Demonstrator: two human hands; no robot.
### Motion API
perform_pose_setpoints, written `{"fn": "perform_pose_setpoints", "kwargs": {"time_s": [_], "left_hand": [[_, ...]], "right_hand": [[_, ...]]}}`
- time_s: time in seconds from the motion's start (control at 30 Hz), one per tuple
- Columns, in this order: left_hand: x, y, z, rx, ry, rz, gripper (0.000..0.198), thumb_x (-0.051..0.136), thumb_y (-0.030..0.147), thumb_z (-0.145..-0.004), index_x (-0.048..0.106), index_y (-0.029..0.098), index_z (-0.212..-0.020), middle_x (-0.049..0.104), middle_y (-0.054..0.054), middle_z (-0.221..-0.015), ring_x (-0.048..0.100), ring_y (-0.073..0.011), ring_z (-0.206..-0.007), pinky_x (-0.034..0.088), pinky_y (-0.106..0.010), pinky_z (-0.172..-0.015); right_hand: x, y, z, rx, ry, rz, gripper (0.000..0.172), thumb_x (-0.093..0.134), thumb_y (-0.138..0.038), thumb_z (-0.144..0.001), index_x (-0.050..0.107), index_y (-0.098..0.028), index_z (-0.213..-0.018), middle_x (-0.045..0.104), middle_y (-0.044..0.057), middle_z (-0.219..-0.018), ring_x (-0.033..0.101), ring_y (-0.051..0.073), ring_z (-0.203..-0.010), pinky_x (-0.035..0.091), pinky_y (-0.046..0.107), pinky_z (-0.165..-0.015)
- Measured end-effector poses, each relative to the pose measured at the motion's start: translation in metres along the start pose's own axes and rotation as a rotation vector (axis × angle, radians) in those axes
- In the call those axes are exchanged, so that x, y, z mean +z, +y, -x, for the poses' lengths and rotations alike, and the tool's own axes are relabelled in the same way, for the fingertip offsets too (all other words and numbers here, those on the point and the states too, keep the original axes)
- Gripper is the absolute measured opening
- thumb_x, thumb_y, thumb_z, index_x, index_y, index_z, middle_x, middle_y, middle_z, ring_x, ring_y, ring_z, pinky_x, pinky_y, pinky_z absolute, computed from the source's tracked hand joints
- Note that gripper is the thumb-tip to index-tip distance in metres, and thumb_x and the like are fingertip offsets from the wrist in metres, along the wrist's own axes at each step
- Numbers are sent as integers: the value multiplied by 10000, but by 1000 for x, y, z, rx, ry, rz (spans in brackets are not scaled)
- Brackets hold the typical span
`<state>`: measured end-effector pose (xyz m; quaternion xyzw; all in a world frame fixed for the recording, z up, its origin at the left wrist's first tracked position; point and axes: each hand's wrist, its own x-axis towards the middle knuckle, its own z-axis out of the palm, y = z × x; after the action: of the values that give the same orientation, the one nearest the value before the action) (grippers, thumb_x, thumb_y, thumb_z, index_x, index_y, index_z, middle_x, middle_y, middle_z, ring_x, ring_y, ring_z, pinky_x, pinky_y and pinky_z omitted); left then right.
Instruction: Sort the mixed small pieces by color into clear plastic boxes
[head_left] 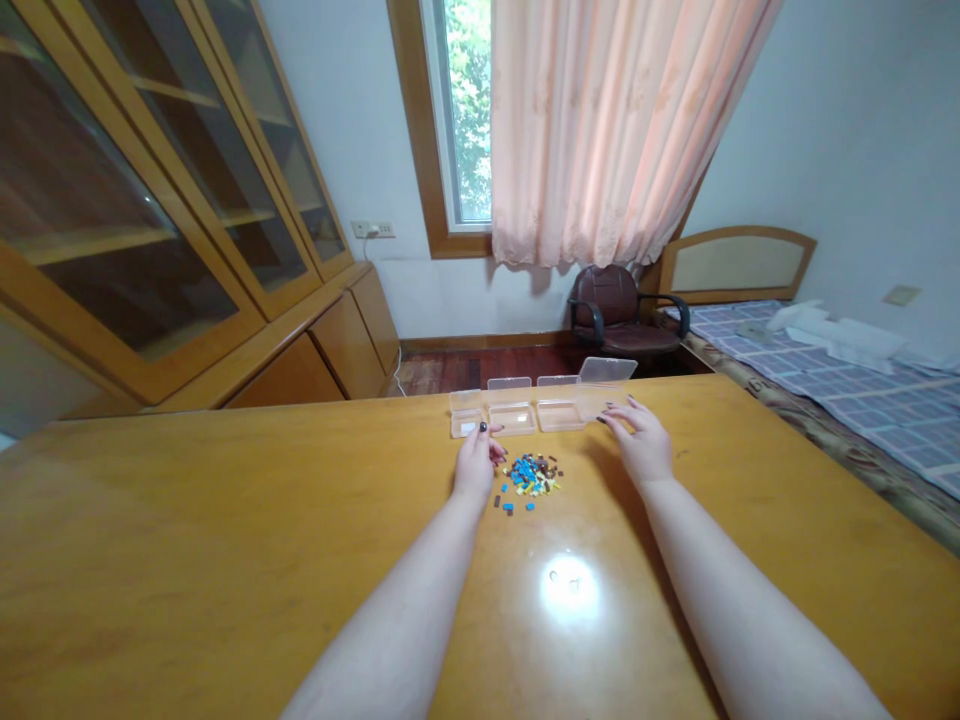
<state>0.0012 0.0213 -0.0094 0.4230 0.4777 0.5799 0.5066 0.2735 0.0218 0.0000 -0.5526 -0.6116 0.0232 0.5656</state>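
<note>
A small pile of tiny bricks (531, 474), mostly blue with some yellow and brown, lies on the wooden table (225, 540). Behind it stands a row of several small clear plastic boxes (512, 408) with their lids up. My left hand (477, 460) rests just left of the pile, fingers curled in a pinch near the leftmost box; what they hold is too small to see. My right hand (641, 438) lies flat to the right of the pile, its fingers stretched toward the rightmost box (604, 385).
A bright lamp glare (570, 585) sits on the tabletop between my forearms. Beyond the table stand a dark armchair (619, 312), a bed (840, 375) at right, glass-door wooden cabinets (165, 200) at left, and a curtained window (600, 130).
</note>
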Motion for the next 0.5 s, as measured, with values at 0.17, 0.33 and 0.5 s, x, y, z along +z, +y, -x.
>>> {"fn": "perform_pose_setpoints", "kwargs": {"time_s": [0.17,0.33,0.5], "left_hand": [[1,-6,0,29,-47,-96,414,466,504,-823,621,142,-950,556,27,-577,528,-95,-518,394,-193,-511],[0,-7,1,96,-144,-355,370,401,411,-868,631,158,-1008,648,-32,-750,621,-151,-720,490,-273,-699],[2,4,14,377,-503,-908,476,534,363,-815,526,241,-1275,489,-85,-1374,408,-246,-1288,292,-433,-1088]], "right_hand": [[-9,39,-5,363,-49,189,286,629,-449,-719,725,-182,-750,718,100,-915,627,284,-926,449,451,-889],[-1,52,-1,461,-179,243,215,604,-338,-730,735,-190,-816,694,98,-1048,620,260,-974,447,392,-880],[6,47,0,414,-231,474,183,582,-310,-772,734,-248,-853,637,61,-1192,489,299,-1190,206,582,-1049]]}}
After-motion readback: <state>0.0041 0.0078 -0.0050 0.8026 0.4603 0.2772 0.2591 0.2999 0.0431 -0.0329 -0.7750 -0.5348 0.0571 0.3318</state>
